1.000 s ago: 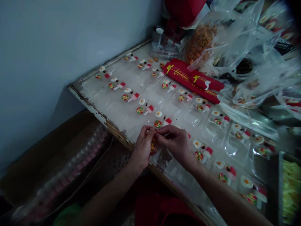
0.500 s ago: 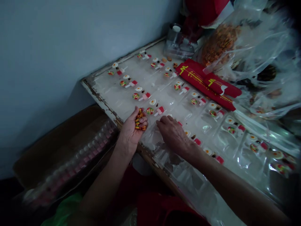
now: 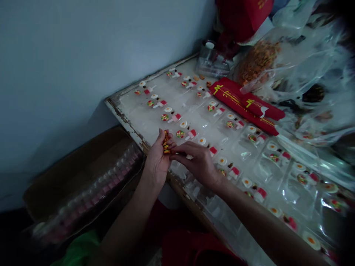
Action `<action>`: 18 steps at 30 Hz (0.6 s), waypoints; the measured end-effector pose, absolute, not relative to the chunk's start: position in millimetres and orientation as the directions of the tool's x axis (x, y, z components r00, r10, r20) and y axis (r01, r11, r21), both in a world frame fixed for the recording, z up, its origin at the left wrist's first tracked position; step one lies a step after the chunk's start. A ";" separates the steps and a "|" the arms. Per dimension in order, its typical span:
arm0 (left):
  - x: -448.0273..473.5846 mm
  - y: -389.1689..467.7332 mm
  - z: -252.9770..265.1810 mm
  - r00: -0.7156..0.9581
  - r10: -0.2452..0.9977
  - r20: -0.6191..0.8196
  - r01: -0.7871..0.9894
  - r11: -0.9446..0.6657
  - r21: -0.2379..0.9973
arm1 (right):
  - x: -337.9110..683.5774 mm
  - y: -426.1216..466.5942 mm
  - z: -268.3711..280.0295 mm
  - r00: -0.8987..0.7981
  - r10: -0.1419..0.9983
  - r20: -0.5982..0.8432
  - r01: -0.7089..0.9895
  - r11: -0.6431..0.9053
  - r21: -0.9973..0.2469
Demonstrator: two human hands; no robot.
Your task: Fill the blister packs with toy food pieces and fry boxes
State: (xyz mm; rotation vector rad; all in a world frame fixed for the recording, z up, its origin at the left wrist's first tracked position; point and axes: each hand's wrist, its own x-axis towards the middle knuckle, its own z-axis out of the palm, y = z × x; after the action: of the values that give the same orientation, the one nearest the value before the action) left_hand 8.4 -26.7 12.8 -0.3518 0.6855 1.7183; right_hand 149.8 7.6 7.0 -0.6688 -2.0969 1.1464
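A brown box [image 3: 73, 162] stands at the far left, below the table's near edge, with a row of clear packs [image 3: 94, 193] showing pink along its side. A bit of green cloth [image 3: 80, 248] shows at the bottom. To the right is the table [image 3: 126, 103], its left corner and near edge chipped and worn.

From that corner, small sets run in rows across the top, each with an egg [image 3: 183, 124], a round green-and-red disc [image 3: 180, 134] and a red-and-pink pop [image 3: 191, 134], lying on clear plastic.

The left hand [image 3: 158, 157] is at the near edge, turned up, its fingers curled around a clump of orange pieces [image 3: 166, 144]. Just beside it, over the table, the right hand [image 3: 202, 162] reaches across with thumb and forefinger close together, tips at the pieces; I cannot tell whether it grips one.

Farther right, a clear container [image 3: 213, 61] sits near the end of the wall-side edge, with a red bag [image 3: 244, 18] behind. Next come two red strips [image 3: 235, 99] with yellow marks, then a bag of orange bits [image 3: 257, 62] and a heap of clear bags [image 3: 321, 88].
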 end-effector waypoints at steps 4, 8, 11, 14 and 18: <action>11.8 -31.6 6.2 -0.286 0.804 -0.521 -0.955 -0.193 0.225 | 133.9 10.0 1.1 -0.612 0.790 0.040 0.093 0.123 -0.988; -3.2 -24.0 7.4 -0.256 0.795 -0.550 -0.967 -0.208 0.149 | 128.6 40.5 -0.7 -0.652 0.729 -0.209 0.191 -0.108 -0.976; -28.8 -16.9 15.0 -0.327 0.803 -0.498 -0.945 -0.261 0.199 | 123.7 72.2 -0.9 -0.636 0.752 -0.175 0.251 -0.013 -0.968; -53.6 -13.5 18.5 -0.329 0.788 -0.521 -0.932 -0.179 0.316 | 113.7 101.7 -5.5 -0.699 0.714 0.021 0.329 0.347 -0.878; -69.1 -12.4 12.8 -0.210 0.743 -0.636 -0.950 -0.003 0.311 | 100.3 121.5 -13.2 -0.882 0.427 0.198 0.207 0.730 -0.651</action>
State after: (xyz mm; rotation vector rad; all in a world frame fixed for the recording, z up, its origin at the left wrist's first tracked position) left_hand -69.1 -12.4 12.8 -0.3390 0.8167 1.5986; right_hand 100.3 121.5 -13.2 -0.4926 -2.5989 0.9204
